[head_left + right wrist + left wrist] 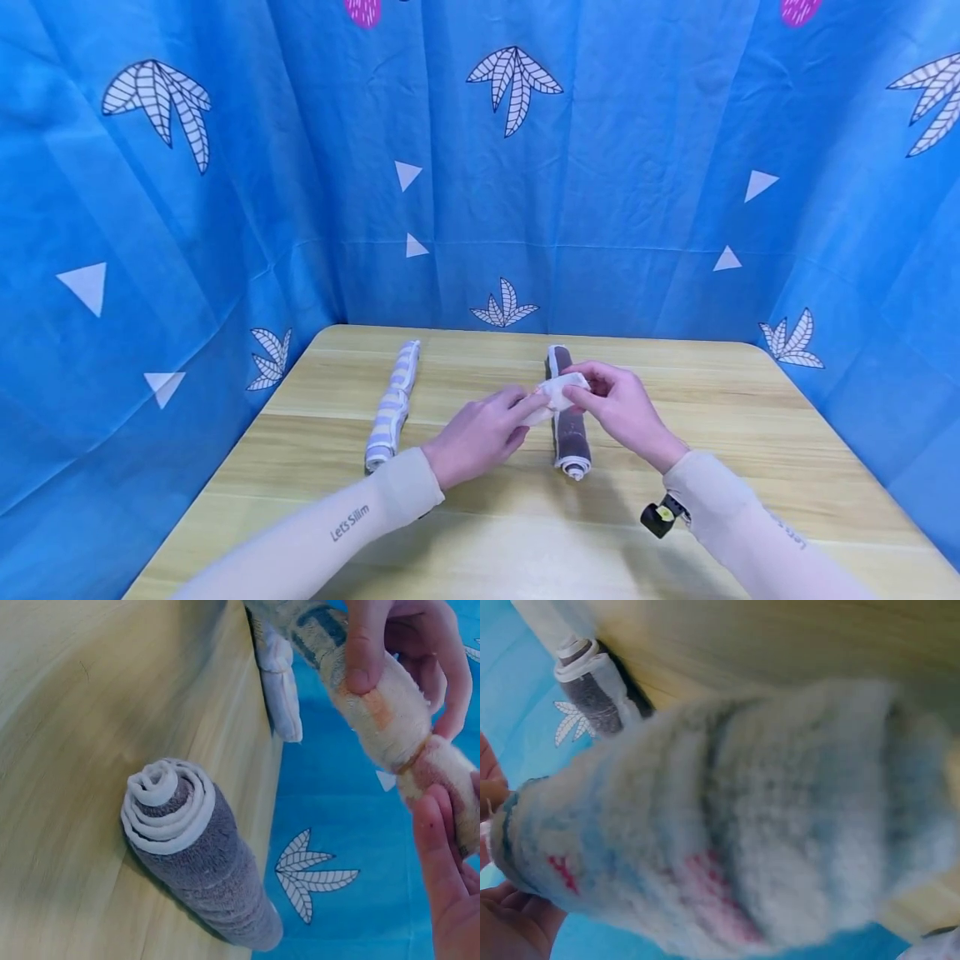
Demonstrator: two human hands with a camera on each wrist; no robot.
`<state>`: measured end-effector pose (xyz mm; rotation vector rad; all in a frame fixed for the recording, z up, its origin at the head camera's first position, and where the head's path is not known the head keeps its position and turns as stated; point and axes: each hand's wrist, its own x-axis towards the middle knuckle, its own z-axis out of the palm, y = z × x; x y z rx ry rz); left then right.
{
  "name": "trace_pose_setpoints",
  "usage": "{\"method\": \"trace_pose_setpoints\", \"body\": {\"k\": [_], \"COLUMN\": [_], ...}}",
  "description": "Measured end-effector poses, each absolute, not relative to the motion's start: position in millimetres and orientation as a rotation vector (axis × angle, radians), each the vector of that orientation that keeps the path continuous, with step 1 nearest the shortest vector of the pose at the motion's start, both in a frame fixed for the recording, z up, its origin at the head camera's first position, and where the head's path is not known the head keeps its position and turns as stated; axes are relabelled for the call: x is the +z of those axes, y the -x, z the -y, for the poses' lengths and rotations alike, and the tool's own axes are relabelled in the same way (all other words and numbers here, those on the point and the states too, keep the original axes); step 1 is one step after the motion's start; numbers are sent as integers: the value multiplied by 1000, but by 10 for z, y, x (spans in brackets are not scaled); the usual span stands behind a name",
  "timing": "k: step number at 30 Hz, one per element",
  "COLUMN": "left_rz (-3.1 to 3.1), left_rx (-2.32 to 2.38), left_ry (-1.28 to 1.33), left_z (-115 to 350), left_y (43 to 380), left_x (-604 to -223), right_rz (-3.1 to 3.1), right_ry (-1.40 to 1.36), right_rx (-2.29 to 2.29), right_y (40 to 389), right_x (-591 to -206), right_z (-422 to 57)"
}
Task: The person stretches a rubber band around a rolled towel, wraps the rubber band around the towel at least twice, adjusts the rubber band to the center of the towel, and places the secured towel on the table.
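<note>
Both hands hold a rolled, pale patterned towel [558, 393] in the air over a brown rolled towel. The left hand [480, 429] grips one part of the roll, thumb on top in the right wrist view. At the other end, the right hand [618, 408] pinches it between thumb and fingers. A thin tan band [415, 756] cinches the roll between the hands. In the left wrist view the towel [727, 817] looms close and blurred, with red and blue marks. The brown rolled towel [572, 437] has a white edge spiralling at its near end.
A striped white-and-purple rolled towel [392, 408] lies to the left on the wooden table [675, 533]. Blue curtain [637, 167] with leaf and triangle prints surrounds the table's back and sides. A small black device [660, 517] hangs at the right wrist.
</note>
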<state>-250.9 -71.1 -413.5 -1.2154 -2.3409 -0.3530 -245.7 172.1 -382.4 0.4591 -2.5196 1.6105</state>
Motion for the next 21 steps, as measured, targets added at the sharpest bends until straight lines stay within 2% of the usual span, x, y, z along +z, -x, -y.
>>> {"method": "trace_pose_setpoints", "body": {"k": [21], "left_rz": [2387], "left_rx": [-178], "left_ry": [1194], "left_z": [622], "left_y": [2460], "left_x": [-4162], "right_rz": [2540], "right_ry": [-340], "right_rx": [1627], "right_y": [2496], "right_x": [-3878], "right_z": [-1655]}}
